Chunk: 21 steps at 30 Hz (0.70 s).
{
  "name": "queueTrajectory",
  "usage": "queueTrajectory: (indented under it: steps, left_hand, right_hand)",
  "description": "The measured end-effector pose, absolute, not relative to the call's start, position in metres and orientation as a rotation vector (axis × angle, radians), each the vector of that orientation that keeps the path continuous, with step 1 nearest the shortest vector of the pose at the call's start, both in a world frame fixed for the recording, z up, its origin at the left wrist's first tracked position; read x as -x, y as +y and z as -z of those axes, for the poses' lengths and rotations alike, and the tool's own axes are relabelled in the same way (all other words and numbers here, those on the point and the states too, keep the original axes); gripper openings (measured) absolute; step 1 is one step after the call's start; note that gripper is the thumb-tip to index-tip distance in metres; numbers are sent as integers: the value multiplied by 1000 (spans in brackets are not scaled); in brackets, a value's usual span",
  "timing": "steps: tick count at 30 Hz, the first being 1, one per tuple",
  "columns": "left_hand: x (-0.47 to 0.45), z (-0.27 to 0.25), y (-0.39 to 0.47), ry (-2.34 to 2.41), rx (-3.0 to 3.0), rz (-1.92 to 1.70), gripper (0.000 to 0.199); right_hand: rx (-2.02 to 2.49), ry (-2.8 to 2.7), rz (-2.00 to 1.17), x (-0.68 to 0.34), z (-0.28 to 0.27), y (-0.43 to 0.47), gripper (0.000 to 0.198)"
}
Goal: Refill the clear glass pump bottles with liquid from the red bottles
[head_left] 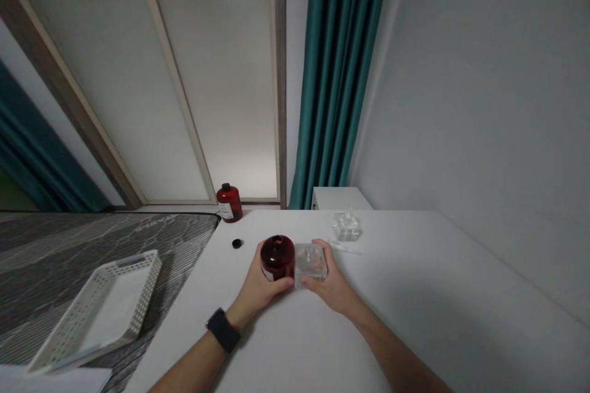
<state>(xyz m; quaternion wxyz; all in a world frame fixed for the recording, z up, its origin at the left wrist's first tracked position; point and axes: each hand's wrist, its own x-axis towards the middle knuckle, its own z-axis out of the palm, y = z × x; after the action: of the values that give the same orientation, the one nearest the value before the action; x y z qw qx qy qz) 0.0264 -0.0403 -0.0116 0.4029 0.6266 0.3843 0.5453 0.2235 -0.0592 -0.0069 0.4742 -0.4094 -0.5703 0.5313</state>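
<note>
My left hand (262,282) is wrapped round a dark red-brown bottle (277,255) with a white label; its neck is uncapped. Right beside it, my right hand (329,279) grips a square clear glass bottle (310,261) by its right side. The two bottles stand side by side, close together or touching, over the white table (322,344). A small black cap (236,244) lies on the table left of my left hand. Beyond my right hand sits a second clear glass bottle (346,226), with thin white sticks (345,248) lying in front of it.
Another red bottle (229,203), with its black cap on, stands at the table's far left corner. A white perforated basket (101,304) is at the left on a grey patterned surface (184,236). A white cabinet (341,198) and a teal curtain (341,73) are behind the table.
</note>
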Motion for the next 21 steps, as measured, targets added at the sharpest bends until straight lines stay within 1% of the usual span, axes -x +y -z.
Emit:
queueTrajectory:
  steps: [3,12,15,21]
  left_hand:
    - [-28,11,-41,987,-1585,-1382,74]
    - [-24,-2,-39,1048,-1716,-1340,66]
    - [-16,-6,-36,1075,-1862,-1298,70]
    - [3,-8,-31,1192,-2360,-1160,79]
  right_hand:
    - [990,-1349,-1314,-221,10,-61,88]
    - [954,-1309,-1247,-217,13,-59,89]
    - [969,-1319,-1185,-218,11,-58,89]
    - [1048,-1416,-949,-229,18,-51,93]
